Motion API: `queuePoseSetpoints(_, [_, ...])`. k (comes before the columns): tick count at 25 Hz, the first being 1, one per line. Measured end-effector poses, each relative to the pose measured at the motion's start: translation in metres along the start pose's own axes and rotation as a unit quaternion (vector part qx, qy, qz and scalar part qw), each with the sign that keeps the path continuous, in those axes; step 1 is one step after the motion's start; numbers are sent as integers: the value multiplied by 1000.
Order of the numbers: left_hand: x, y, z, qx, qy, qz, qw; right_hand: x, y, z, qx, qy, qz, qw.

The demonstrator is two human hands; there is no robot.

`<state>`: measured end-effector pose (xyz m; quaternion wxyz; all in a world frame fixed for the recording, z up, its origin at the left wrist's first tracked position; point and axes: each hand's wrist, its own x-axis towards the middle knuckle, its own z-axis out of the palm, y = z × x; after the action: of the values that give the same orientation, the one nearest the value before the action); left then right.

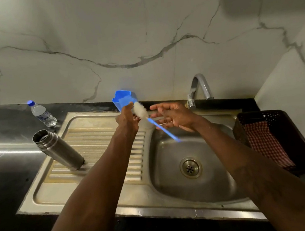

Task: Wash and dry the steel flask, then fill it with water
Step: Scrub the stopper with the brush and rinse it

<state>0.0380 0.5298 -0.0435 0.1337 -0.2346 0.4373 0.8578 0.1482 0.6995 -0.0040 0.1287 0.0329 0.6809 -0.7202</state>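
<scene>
While the L hand [127, 118] grips the blue-handled bottle brush w/ white bristle head [140, 111] right at the bristles, the R hand [174, 116] hangs spread beside the handle, fingers loose, holding nothing; prob. about to take the handle end. The cylindrical steel flask [57, 149] stands uncapped on the sink's ribbed drainboard [101, 139], apart from both hands, prob. parked for scrubbing. Clear plastic water bottle w/ blue cap [42, 113] on the black surface [7, 177]. Marble-look wall behind, chrome tap [198, 88] not visibly running.
</scene>
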Motion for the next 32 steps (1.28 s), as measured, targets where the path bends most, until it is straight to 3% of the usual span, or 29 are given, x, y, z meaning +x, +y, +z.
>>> queuePoseSetpoints(4, [-16, -27, -3, -8, 9, 10, 1000, 0, 1, -6, -57, 44, 97, 993])
queuePoseSetpoints(7, [-39, -52, 4, 15, -23, -4, 1000, 8, 9, -11, -161, 72, 104, 979])
queuePoseSetpoints(11, [-68, -90, 8, 76, -49, 9, 996, 11, 21, -2, -63, 60, 102, 991])
queuePoseSetpoints(13, [-67, -92, -7, 185, -59, 46, 980, 13, 31, 1, -51, 74, 103, 991])
queuePoseSetpoints(15, [-64, -76, -36, 394, -41, 98, 913, 20, 46, 0, -77, 101, 105, 986])
queuePoseSetpoints(17, [-58, -58, -72, 558, 49, 179, 809, 26, 61, -2, -107, 129, 93, 981])
queuePoseSetpoints(18, [-54, -49, -90, 595, 113, 227, 763, 26, 68, -1, -118, 136, 88, 980])
queuePoseSetpoints(20, [-47, -36, -118, 593, 198, 277, 730, 24, 75, 1, -127, 150, 84, 977])
queuePoseSetpoints(22, [-41, -28, -133, 600, 197, 245, 736, 20, 82, 3, -129, 160, 92, 974])
queuePoseSetpoints(24, [-34, -27, -137, 617, 150, 206, 744, 19, 91, 3, -137, 157, 103, 973])
queuePoseSetpoints(30, [-15, -30, -137, 617, 75, 206, 756, 16, 105, 5, -140, 170, 116, 969])
queuePoseSetpoints(32, [-14, -28, -136, 589, 74, 182, 784, 10, 99, 11, -134, 185, 100, 968])
